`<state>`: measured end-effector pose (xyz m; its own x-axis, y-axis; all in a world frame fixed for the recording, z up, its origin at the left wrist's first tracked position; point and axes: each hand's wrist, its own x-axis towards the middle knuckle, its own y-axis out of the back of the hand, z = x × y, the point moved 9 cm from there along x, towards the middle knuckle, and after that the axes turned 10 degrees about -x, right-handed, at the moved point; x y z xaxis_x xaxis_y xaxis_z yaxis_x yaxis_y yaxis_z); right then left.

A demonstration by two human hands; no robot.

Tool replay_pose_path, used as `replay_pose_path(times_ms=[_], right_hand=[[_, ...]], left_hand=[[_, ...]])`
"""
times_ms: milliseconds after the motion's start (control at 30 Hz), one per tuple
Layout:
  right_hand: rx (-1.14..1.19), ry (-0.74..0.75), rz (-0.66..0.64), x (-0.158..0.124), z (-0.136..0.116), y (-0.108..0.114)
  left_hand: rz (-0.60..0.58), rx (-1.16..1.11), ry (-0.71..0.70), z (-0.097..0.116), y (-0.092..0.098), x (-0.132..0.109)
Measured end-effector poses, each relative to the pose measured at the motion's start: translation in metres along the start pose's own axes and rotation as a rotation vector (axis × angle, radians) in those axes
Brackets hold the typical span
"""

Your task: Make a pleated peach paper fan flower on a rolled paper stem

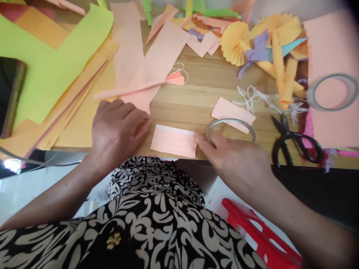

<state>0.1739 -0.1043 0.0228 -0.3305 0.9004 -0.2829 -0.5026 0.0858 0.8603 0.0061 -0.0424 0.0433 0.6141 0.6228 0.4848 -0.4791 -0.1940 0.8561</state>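
A small pink paper piece lies flat at the table's front edge, with a whitish strip along its far edge. My right hand touches its right end with the index fingertip, and the other fingers curl round the near side of a roll of tape. Under the far side of that roll is a second pink piece. My left hand rests on the table left of the first piece, fingers bent, with nothing visible in it. Beyond it lies a rolled pink paper stick with a flared end.
Black scissors and another tape roll lie at the right, near white threads. Yellow paper fans are at the back. Green sheets and a phone occupy the left. A red stool stands below.
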Motion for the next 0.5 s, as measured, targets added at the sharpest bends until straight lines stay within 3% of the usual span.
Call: replay_pose_path(times_ms=[133, 267, 367, 500], right_hand=[[0.018, -0.002, -0.049, 0.003, -0.001, 0.006], [0.052, -0.026, -0.059, -0.001, 0.004, 0.010], [0.013, -0.080, -0.018, -0.010, 0.011, 0.009], [-0.026, -0.121, 0.058, -0.026, 0.016, 0.002]], left_hand=[[-0.024, -0.299, -0.105, 0.042, -0.001, -0.007], [-0.188, -0.342, -0.191, 0.072, -0.031, -0.018], [-0.241, -0.282, -0.219, 0.074, -0.044, -0.024], [-0.186, -0.344, -0.226, 0.064, -0.034, -0.022]])
